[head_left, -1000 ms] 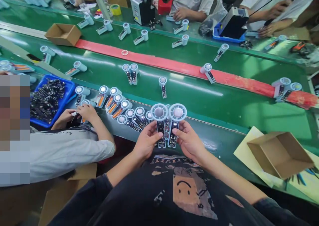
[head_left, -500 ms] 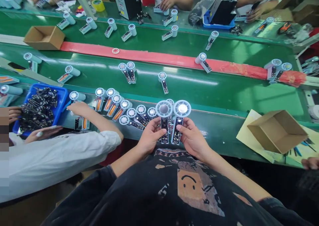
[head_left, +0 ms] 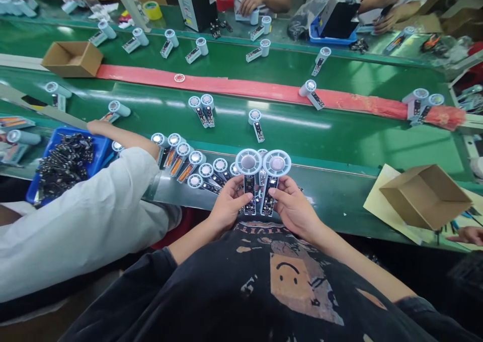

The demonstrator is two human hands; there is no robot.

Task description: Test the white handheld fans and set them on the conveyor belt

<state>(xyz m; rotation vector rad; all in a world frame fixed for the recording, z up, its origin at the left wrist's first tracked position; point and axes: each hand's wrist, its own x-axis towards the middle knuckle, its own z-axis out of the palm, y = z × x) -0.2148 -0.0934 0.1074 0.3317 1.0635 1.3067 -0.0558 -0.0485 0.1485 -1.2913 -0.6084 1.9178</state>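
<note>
Both hands (head_left: 263,203) (fingers closed) pinch circuit-board handles (head_left: 249,195).

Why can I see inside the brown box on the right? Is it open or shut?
Open. The brown box has no lid over its top, so its inside walls show. It sits on yellow paper.
</note>
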